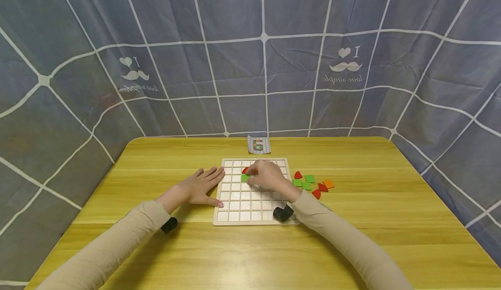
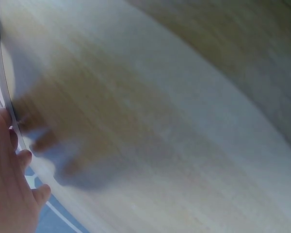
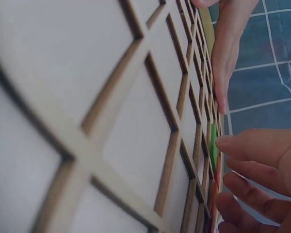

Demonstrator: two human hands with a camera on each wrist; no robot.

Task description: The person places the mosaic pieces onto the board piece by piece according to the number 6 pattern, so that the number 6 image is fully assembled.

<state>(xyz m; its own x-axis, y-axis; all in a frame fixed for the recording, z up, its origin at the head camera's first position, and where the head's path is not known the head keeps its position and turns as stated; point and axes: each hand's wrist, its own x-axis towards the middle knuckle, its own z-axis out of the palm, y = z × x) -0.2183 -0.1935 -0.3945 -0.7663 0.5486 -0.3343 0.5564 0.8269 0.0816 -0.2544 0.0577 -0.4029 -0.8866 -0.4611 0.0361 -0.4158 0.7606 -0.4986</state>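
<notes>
A pale gridded wooden board (image 1: 256, 222) lies on the table in the head view. My left hand (image 1: 201, 188) rests along its left edge, fingers spread and straight, with the thumb lower down on the rim. Over the board's upper middle, my right hand (image 1: 267, 176) reaches in with loosely bent fingers. Its thumb tip is right at a green square tile (image 3: 213, 145) in the right wrist view. Just above that tile sits a red rounded tile (image 1: 245, 170), partly covered by the right fingers. The cells under the right palm are hidden.
Right of the board lie several loose tiles, among them a green square (image 1: 309, 178), a red rounded piece (image 1: 298, 175) and an orange square (image 1: 328, 184). Behind the board is a pattern card (image 1: 258, 145). A grey curtain (image 1: 297, 107) surrounds the wooden table (image 1: 250, 255).
</notes>
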